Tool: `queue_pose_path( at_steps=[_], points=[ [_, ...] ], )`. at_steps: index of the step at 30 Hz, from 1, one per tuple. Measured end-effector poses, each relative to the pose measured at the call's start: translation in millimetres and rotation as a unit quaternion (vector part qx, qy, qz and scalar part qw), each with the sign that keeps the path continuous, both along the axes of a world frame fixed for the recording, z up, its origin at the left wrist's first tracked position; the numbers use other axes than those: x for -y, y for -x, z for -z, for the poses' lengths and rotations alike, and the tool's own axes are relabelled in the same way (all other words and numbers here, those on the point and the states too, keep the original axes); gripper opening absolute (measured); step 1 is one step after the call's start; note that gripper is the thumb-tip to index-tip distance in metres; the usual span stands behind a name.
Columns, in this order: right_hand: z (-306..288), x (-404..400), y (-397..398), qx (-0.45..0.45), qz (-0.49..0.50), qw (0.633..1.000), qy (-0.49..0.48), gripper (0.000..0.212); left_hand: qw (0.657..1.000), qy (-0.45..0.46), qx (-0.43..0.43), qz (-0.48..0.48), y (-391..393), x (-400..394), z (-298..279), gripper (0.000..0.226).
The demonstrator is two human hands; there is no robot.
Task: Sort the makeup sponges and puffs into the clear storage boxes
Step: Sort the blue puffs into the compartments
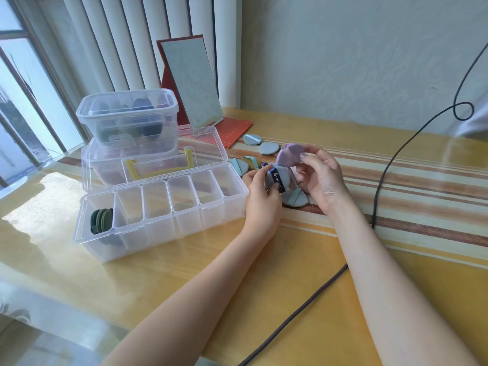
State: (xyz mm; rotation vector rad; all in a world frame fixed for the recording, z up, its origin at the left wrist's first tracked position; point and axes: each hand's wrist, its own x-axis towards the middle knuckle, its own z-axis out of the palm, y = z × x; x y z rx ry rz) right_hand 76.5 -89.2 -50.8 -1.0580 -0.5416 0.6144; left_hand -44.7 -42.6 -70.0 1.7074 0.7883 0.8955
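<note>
At the far left we see a window (pixel 15 107) letting bright light fall on the glossy yellow desk (pixel 184 262). On the desk stands a long clear divided box (pixel 161 215) with its lid (pixel 155 157) tipped open behind it; a yellow handle (pixel 158 167) shows through the lid. The box's leftmost compartment holds a stack of dark green puffs (pixel 101 220), standing on edge, and the other compartments look bare. Behind it we see a smaller clear tub (pixel 126 114) set on top of another clear box, with dark blue puffs (pixel 148 120) inside it. Further back a red-framed mirror (pixel 190 80) leans upright by the wall.

Moving right, our left hand (pixel 261 199) grips a pale blue-grey puff (pixel 277 178) by its dark blue printed strap, just beside the right end of the divided box. Our right hand (pixel 322 178) pinches a lilac puff (pixel 290 155) between thumb and fingertips, held just above the other. Loose blue-grey puffs (pixel 268 148) lie on the striped runner (pixel 409 186) behind and beneath the hands, one with a pale strap (pixel 295 199) lying just under them. A dark cable (pixel 380 186) trails across the desk at the right.
</note>
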Motion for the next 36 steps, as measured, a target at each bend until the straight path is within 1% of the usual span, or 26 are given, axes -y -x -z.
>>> queue_pose_path(
  at_steps=[2, 4, 6, 9, 13, 15, 17, 20, 23, 25, 31, 36],
  points=[
    [0.1, 0.5, -4.2, -0.005, 0.016, 1.000, -0.005, 0.010, 1.000, -0.004, -0.004, 0.003, -0.3, -0.5, 1.2, 0.043],
    [0.4, 1.8, -5.3, 0.030, 0.010, 0.999, 0.020, 0.007, 1.000, -0.004, 0.000, 0.005, -0.1, -0.9, 1.5, 0.043],
    [1.6, 1.3, -1.6, 0.072, -0.018, 0.996, 0.056, 0.003, 1.000, -0.014, 0.003, 0.005, 0.7, -0.1, 0.9, 0.042],
    [3.5, -1.3, 3.3, 0.121, -0.041, 0.988, 0.083, 0.013, 0.999, -0.024, 0.029, 0.014, 2.3, 4.8, -1.4, 0.039],
    [-8.5, -2.1, 10.2, 0.105, -0.043, 0.992, 0.056, 0.014, 0.995, 0.021, 0.093, 0.022, 3.1, 15.0, -13.8, 0.036],
    [-17.4, -1.9, 15.6, 0.116, -0.040, 0.991, 0.051, 0.015, 0.996, 0.004, 0.089, 0.004, 3.6, 17.5, -22.0, 0.038],
    [-24.5, -3.7, 20.8, 0.110, -0.034, 0.992, 0.043, 0.011, 0.996, -0.009, 0.087, -0.023, 4.8, 15.6, -29.9, 0.036],
    [-28.1, -4.7, 24.6, 0.111, -0.006, 0.993, 0.039, 0.008, 0.998, 0.012, 0.059, -0.032, 6.2, 10.3, -39.7, 0.030],
    [-21.0, -3.2, 21.5, 0.144, 0.028, 0.984, 0.101, 0.009, 0.999, 0.036, 0.011, -0.038, 6.4, 11.9, -44.2, 0.031],
    [-19.3, -0.9, 19.6, 0.167, 0.050, 0.976, 0.130, 0.009, 0.998, 0.034, 0.003, -0.052, 6.1, 19.6, -44.4, 0.030],
    [-30.4, -2.1, 24.8, 0.190, 0.104, 0.970, 0.111, 0.009, 0.995, 0.001, 0.027, -0.093, 12.0, 33.8, -53.7, 0.027],
    [-34.3, -6.3, 29.2, 0.187, 0.124, 0.970, 0.094, 0.010, 0.992, -0.005, 0.059, -0.114, 31.2, 23.3, -78.8, 0.033]
  ],
)
